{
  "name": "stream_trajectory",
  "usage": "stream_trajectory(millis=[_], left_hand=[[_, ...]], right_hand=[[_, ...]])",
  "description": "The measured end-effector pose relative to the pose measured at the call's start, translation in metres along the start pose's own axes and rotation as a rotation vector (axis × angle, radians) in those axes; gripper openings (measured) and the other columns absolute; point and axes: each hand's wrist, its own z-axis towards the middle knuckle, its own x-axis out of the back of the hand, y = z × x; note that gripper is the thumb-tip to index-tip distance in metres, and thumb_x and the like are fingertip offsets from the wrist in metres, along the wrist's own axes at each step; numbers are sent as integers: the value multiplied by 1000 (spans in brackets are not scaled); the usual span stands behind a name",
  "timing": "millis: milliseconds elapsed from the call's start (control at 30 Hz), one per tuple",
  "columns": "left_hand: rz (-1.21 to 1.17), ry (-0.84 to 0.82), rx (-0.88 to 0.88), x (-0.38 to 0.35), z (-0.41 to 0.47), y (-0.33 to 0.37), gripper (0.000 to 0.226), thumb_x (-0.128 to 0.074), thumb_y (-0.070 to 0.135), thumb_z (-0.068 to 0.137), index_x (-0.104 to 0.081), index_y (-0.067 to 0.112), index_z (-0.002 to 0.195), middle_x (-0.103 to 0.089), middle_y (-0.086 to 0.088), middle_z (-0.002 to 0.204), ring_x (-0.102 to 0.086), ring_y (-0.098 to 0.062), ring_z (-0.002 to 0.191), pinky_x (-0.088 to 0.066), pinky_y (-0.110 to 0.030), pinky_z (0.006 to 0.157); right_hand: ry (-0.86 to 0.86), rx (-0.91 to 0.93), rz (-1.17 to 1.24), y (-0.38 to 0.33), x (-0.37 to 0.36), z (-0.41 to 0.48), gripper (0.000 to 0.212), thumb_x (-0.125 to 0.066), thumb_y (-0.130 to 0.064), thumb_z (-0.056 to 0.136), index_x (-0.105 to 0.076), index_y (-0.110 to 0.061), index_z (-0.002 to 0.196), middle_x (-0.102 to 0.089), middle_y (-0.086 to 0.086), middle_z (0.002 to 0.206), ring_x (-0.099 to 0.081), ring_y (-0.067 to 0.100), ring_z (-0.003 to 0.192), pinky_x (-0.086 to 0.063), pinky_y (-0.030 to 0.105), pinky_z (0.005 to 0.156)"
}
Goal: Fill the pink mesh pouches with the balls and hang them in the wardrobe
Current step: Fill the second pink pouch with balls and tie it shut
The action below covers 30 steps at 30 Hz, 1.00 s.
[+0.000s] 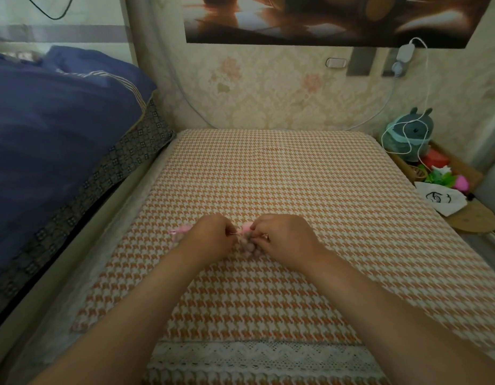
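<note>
A pink mesh pouch (247, 245) filled with small balls lies on the houndstooth bed cover (296, 176), between my two hands. My left hand (208, 236) pinches a thin pink drawstring at the pouch's left side. My right hand (282, 237) pinches the pouch's string at its right side. Both hands have their fingers curled and hide most of the pouch. Another pink mesh pouch (179, 231) peeks out to the left of my left hand, partly hidden by it.
A blue quilt (54, 140) is piled on the left. The wallpapered wall (268, 87) with a cable and sockets is behind the bed. A bedside shelf on the right holds a teal plush toy (410, 132), a white bag (441, 200) and small items.
</note>
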Motion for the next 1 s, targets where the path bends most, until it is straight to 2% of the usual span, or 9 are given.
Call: stream_trajectory(millis=[133,267,400,533,600,700,867,933,1000], left_hand=[[50,17,-2,1,-1,-5,15,-66,30,90,-74,18,91,-69,0,90,-64,-16,84,-53,-28,75],[-60,102,-90,-4,-1,-7,13,-69,31,89,-73,19,87,-54,4,103,-59,-13,88,-50,-28,80],[-217,148,-191,-13,0,-4,12,-69,26,88,-73,18,80,-57,9,102,-57,-5,86,-50,-24,79],[-545,94,-64,-18,-3,5,18,-71,20,86,-73,18,68,-73,6,86,-67,-5,74,-54,-23,71],[-733,47,28,-16,-3,8,18,-71,19,87,-75,10,72,-75,-1,75,-70,-10,68,-57,-28,68],[-849,13,90,-12,-4,13,21,-69,18,89,-75,0,81,-73,-9,71,-67,-10,59,-51,-19,57],[-810,-4,101,-13,-1,14,16,-63,15,92,-79,13,92,-75,-4,84,-63,-6,68,-50,-12,59],[-688,52,68,-19,2,14,16,-64,9,91,-78,13,97,-73,3,87,-63,0,78,-48,-5,67],[-593,100,27,-24,4,13,15,-67,10,90,-79,15,98,-72,7,90,-63,2,83,-49,-8,75]], right_hand=[[-48,-43,14,-3,-1,5,15,-65,-31,93,-79,-28,99,-74,-10,106,-68,12,93,-49,27,74],[-72,-88,31,-5,-1,8,14,-65,-31,93,-78,-27,95,-73,-8,101,-67,14,90,-53,31,74],[-87,-118,45,-7,-1,8,17,-64,-32,94,-78,-25,91,-72,-7,96,-66,15,84,-55,37,71],[-86,-186,153,-5,0,5,16,-67,-31,93,-79,-27,84,-73,-8,89,-67,12,80,-56,36,71],[-80,-221,215,-5,-1,4,13,-69,-28,92,-79,-27,83,-74,-8,87,-67,10,79,-56,34,73],[-55,-253,269,-4,-2,1,11,-71,-25,92,-80,-26,86,-73,-9,88,-66,8,79,-54,27,74],[-122,-262,340,5,-1,2,15,-68,-21,95,-81,-24,101,-74,-8,95,-66,6,84,-51,20,78],[-166,-245,345,10,2,1,19,-64,-20,98,-80,-24,107,-71,-10,97,-66,5,87,-49,17,77],[-179,-205,273,13,5,0,21,-63,-20,99,-79,-23,112,-71,-7,101,-64,9,92,-50,22,82]])
